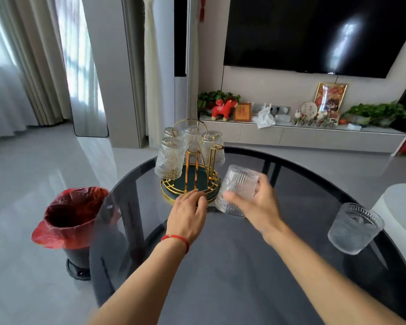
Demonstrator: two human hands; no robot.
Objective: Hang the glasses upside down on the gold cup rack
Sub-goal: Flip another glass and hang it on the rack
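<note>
Gold wire cup rack (pixel 189 184) with a dark green base stands on the far left part of the round dark glass table (pixel 232 266). Four ribbed clear glasses hang mouth-down on its posts: front-left glass (pixel 169 160), rear-left glass (pixel 172 132), rear-centre glass (pixel 192 134), right glass (pixel 213 146). One gold post (pixel 213 160) at the front right is bare.

Right hand (pixel 256 202) is clamped on a fifth ribbed glass (pixel 238 190); thumb across the near side, fingers round the far side. This held glass is tilted, base up and away, mouth down toward the camera. It sits just right of the rack base, below the bare post and clear of it.

Left hand (pixel 188 211), with a red cord bracelet (pixel 176 239) at the wrist, rests fingertips on the near rim of the rack base. Fingers are loosely together and curled; not closed round anything that I can see.

A sixth glass (pixel 355 227) stands upright near the right edge of the table, well apart from the rack and both hands.

On the floor left of the table: a bin with a red liner (pixel 70 219).
</note>
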